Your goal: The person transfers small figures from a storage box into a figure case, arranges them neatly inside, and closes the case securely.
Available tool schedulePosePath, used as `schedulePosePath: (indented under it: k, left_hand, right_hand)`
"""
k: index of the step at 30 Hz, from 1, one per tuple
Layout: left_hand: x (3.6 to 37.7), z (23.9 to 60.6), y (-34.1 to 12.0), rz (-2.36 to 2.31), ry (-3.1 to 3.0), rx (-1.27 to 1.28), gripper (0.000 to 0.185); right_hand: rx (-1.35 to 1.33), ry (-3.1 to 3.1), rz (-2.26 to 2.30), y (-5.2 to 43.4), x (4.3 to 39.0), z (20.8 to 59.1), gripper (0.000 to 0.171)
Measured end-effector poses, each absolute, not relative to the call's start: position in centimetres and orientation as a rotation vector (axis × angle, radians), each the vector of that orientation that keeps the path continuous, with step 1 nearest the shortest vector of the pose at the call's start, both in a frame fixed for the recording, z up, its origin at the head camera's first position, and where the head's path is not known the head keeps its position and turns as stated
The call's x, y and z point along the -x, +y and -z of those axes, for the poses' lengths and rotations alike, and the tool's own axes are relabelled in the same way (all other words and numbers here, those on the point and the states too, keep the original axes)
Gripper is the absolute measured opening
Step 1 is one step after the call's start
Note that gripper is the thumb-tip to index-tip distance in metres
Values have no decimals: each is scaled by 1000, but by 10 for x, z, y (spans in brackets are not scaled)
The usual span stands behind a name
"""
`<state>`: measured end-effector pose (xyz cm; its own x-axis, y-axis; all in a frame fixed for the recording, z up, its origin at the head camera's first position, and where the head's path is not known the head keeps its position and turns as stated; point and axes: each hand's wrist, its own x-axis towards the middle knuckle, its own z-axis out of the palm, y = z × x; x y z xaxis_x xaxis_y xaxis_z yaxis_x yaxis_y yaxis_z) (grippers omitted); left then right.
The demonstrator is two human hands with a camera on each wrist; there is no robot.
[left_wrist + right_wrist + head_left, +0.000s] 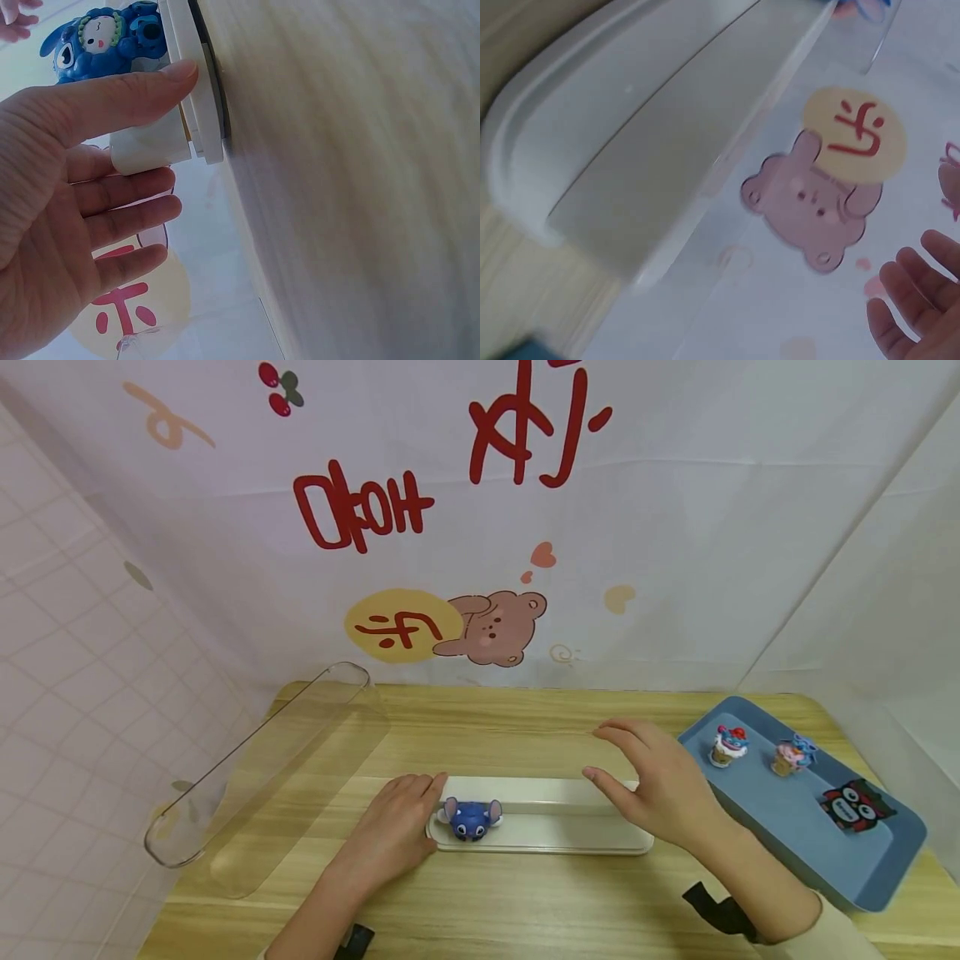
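Observation:
A white stepped display base [555, 835] lies lengthwise on the wooden table. My left hand [401, 818] holds its left end, thumb [135, 97] at the front edge and fingers toward the back. Close beside that hand, a blue big-eared figurine [471, 820] sits on the lower step; the left wrist view shows the blue figurine [105, 41] from the side with a pale face. Over the base's right end hovers my right hand [660, 781], fingers spread and nothing in them. The right wrist view shows the bare right part of the base [660, 150].
A clear plastic cover [277, 785] lies slanted at the left. On the right, a blue-grey tray [795, 835] carries two small cone-shaped figurines [729, 746] and a flat black-and-red owl piece [855, 804]. A printed white cloth [675, 527] hangs behind the table.

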<state>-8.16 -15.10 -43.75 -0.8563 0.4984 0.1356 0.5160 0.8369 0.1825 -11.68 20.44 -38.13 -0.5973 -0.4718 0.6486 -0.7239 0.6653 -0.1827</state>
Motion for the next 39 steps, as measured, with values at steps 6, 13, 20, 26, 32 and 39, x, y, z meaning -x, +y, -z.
schedulePosePath:
  k: [6, 13, 20, 26, 32, 39]
  left_hand:
    - [82, 438, -150, 320, -2933, 806, 85]
    - [82, 437, -151, 321, -2945, 802, 86]
    - [82, 438, -151, 331, -2944, 806, 88]
    - [82, 441, -152, 317, -2934, 810, 89]
    - [81, 439, -151, 317, -2947, 809, 89]
    - [80, 438, -150, 314, -2942, 805, 88]
  right_hand:
    - [-826, -2317, -553, 238, 122, 379, 71]
    - [-698, -2400, -505, 273, 127, 377, 61]
    - [-616, -2426, -449, 301, 131, 381, 62]
    - [-563, -2506, -460, 320, 136, 386, 66]
    - [-516, -2668, -397, 340, 144, 393, 66]
    - [-397, -2879, -366, 362, 151, 399, 70]
